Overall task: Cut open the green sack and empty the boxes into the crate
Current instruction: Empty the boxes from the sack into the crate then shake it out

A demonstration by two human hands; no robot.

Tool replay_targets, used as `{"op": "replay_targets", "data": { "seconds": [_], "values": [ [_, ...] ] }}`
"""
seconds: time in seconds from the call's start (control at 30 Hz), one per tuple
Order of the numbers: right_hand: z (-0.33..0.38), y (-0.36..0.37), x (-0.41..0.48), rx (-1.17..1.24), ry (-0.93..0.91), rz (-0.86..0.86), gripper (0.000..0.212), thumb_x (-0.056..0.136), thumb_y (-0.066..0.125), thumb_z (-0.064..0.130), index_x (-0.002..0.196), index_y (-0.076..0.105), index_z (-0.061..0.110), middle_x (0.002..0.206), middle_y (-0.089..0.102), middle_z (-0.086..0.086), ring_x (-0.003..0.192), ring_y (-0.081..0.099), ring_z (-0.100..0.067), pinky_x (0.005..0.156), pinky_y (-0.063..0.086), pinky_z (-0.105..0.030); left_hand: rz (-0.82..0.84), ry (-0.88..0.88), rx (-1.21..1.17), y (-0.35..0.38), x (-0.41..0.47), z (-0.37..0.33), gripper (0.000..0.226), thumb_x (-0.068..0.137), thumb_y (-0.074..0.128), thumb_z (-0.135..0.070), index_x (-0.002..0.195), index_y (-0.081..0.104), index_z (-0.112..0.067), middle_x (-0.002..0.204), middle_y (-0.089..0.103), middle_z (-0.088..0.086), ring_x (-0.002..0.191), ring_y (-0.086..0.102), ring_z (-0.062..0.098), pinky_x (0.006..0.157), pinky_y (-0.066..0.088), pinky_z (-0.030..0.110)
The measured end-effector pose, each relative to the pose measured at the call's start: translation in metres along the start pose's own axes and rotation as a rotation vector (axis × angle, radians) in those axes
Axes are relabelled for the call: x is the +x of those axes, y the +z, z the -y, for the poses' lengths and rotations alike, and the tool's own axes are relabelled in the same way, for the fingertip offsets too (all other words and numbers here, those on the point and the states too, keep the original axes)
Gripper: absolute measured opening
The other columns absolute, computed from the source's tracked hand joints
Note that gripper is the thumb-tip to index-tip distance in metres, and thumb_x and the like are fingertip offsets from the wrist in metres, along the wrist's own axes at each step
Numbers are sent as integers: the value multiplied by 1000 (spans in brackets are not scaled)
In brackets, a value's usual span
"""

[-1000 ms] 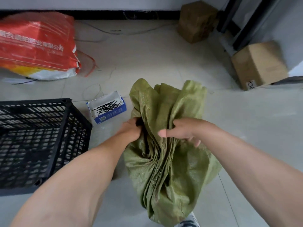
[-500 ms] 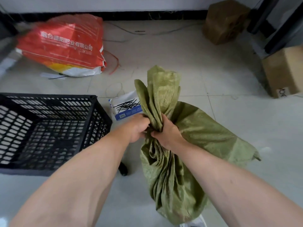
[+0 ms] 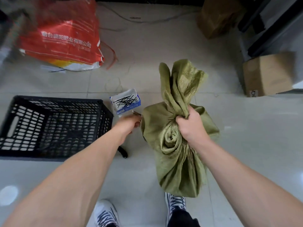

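Note:
The green woven sack (image 3: pixel 177 161) stands on the tiled floor in front of me, its neck twisted into a bunch. My right hand (image 3: pixel 190 128) is clenched on that twisted neck, and the loose top of the sack sticks up beyond it. My left hand (image 3: pixel 129 124) is curled just left of the sack, touching its side, with a small thin light-coloured object poking out of the fingers; what it is I cannot make out. The black plastic crate (image 3: pixel 57 100) sits to the left, open side up, and looks empty.
A small blue-and-white box (image 3: pixel 125 102) of thin black pieces lies between the crate and the sack. A black object (image 3: pixel 123 152) lies on the floor under my left forearm. A red printed sack (image 3: pixel 62 35) lies at far left, cardboard boxes (image 3: pixel 268 74) at right, my shoes (image 3: pixel 106 213) below.
My left hand has let go of the sack's neck and now sits at the sack's left side. My right hand keeps the neck, now twisted tight. The view has tilted downward.

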State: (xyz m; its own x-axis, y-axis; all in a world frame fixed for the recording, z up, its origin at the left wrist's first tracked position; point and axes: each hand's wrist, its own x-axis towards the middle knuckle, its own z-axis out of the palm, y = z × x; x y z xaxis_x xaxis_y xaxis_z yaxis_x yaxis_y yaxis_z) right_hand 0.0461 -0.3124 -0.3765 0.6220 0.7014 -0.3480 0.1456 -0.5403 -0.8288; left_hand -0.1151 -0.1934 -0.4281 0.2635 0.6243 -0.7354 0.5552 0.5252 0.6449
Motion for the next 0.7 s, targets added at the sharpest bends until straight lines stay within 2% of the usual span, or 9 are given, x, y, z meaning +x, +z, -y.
{"op": "replay_targets", "data": {
  "seconds": [0.17, 0.23, 0.33, 0.37, 0.43, 0.47, 0.53, 0.6, 0.7],
  "values": [
    [81, -67, -32, 60, -18, -24, 39, 85, 51, -4, 112, 64, 20, 91, 66, 17, 85, 62, -1, 84, 48, -24, -142, -29, -42, -20, -53, -29, 51, 85, 59, -43, 134, 54, -30, 131, 58, 0, 117, 53, 24, 105, 42, 41],
    [108, -87, -41, 63, -38, -4, 42, 84, 51, -7, 100, 64, 29, 84, 67, 21, 80, 61, 7, 80, 49, -23, -296, -25, -67, -27, -70, -42, 61, 84, 61, -44, 141, 45, -28, 140, 51, 6, 123, 51, 31, 107, 40, 44],
    [149, -110, -49, 71, -77, 55, 49, 82, 52, -11, 87, 65, 36, 77, 70, 28, 77, 63, 8, 81, 52, -23, -590, -82, -166, -48, -99, -65, 87, 80, 68, -47, 151, 22, -28, 155, 25, 10, 133, 40, 37, 110, 34, 49],
    [160, -113, -51, 87, -89, 90, 50, 82, 52, -13, 86, 65, 34, 76, 70, 28, 76, 63, 8, 78, 52, -21, -611, -123, -235, -56, -105, -67, 96, 76, 71, -52, 152, 16, -31, 158, 21, 8, 136, 37, 37, 111, 33, 51],
    [188, -113, -54, 108, -117, 174, 50, 81, 52, -15, 84, 67, 33, 77, 71, 26, 77, 64, 5, 75, 52, -19, -513, -211, -531, -74, -116, -74, 106, 67, 77, -56, 151, 16, -36, 154, 32, 7, 132, 43, 36, 105, 41, 55],
    [201, -108, -55, 110, -128, 212, 49, 80, 52, -12, 84, 69, 34, 79, 71, 24, 81, 66, 1, 78, 54, -22, -446, -249, -664, -84, -120, -76, 98, 68, 78, -53, 149, 26, -35, 147, 44, 8, 124, 52, 35, 96, 48, 56],
    [219, -97, -56, 113, -145, 267, 47, 76, 53, -4, 83, 71, 39, 83, 72, 18, 90, 68, -10, 86, 55, -35, -381, -247, -723, -98, -133, -84, 49, 82, 71, -36, 127, 54, -27, 125, 63, 11, 102, 64, 34, 77, 56, 53],
    [236, -82, -57, 110, -168, 294, 41, 76, 53, -1, 83, 68, 37, 84, 70, 15, 92, 67, -16, 89, 54, -43, -422, -219, -674, -114, -145, -88, 12, 88, 62, -20, 98, 64, -27, 110, 70, 14, 91, 68, 34, 74, 56, 53],
    [260, -55, -58, 81, -211, 294, 35, 80, 54, 0, 96, 65, 30, 89, 68, 16, 91, 64, -10, 87, 52, -35, -470, -147, -739, -143, -164, -88, 17, 88, 57, -14, 85, 68, -27, 99, 73, 11, 87, 70, 33, 73, 57, 53]
  ]
}}
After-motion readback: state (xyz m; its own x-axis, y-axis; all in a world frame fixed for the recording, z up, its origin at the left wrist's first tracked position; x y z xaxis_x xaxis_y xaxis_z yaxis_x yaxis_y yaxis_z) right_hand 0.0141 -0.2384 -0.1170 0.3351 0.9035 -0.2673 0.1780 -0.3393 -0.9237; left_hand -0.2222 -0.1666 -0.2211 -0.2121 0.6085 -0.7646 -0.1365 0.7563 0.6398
